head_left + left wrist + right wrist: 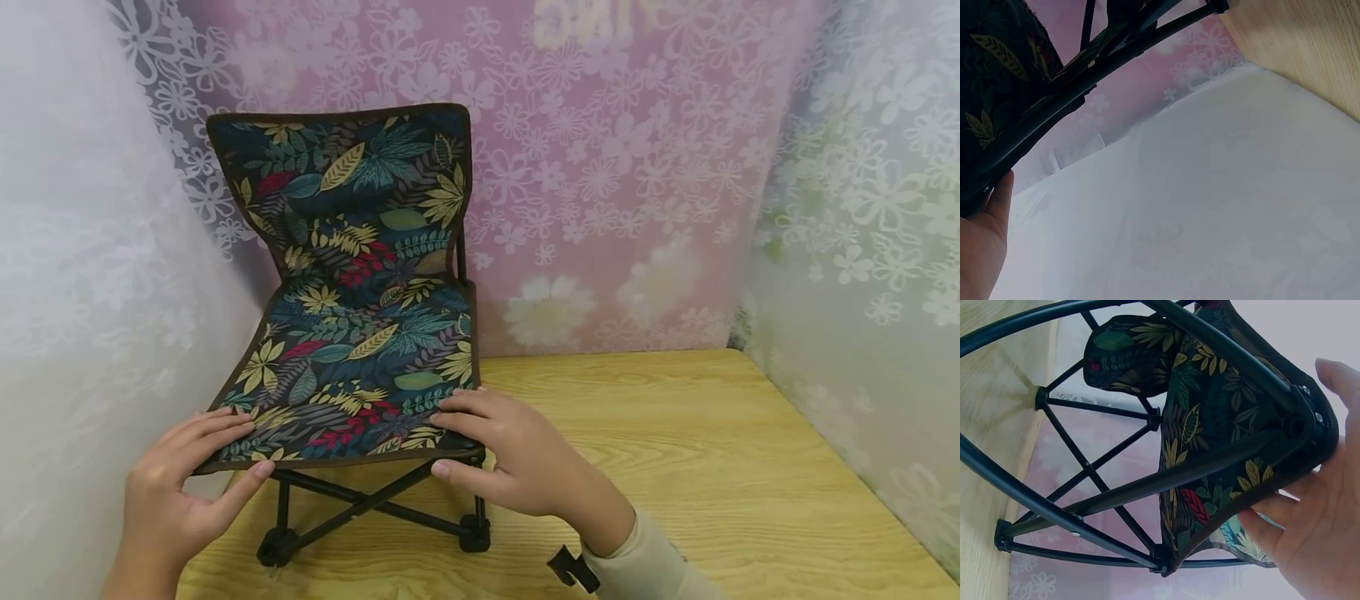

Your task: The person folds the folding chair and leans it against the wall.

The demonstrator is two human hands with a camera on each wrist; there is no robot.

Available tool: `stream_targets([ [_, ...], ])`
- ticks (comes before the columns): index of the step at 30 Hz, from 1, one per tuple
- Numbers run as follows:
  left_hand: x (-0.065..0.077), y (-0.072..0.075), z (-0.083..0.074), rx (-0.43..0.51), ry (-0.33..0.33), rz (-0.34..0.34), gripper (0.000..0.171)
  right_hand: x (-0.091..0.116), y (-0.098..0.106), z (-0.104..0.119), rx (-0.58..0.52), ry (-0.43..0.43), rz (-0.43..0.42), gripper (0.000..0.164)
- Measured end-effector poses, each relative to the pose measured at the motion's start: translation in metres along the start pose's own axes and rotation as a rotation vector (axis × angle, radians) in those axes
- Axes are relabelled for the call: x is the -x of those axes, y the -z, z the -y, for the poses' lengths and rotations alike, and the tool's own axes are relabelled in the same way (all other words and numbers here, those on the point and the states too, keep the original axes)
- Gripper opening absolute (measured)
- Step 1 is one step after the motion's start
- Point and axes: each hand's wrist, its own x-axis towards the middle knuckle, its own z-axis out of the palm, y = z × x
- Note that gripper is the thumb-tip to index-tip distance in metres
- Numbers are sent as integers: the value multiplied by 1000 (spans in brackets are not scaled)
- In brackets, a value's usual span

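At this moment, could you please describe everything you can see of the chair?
The chair stands unfolded and upright on the table. Its seat and backrest look like dark cloth, printed with yellow, red and teal leaves, edged in brown. Thin black tubes cross below. The left hand and right hand rest on the seat's front corners.

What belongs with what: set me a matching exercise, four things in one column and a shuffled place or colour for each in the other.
Things:
1. Left hand
2. Tabletop
3. Chair frame
4. Backdrop

Places and colours:
A. Black, crossed bars
B. Pink with white flowers
C. On the seat's front corner
D. Yellowish wood grain

Pairs: 1-C, 2-D, 3-A, 4-B
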Motion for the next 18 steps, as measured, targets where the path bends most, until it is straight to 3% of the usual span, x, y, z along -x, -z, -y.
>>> stream_targets([
  [8, 1, -3, 1, 46, 4, -30, 40, -5, -1, 6, 28, -5, 64, 53],
  [18, 3, -5, -2, 39, 20, -51, 36, -8, -3, 14, 62, -33, 116, 50],
])
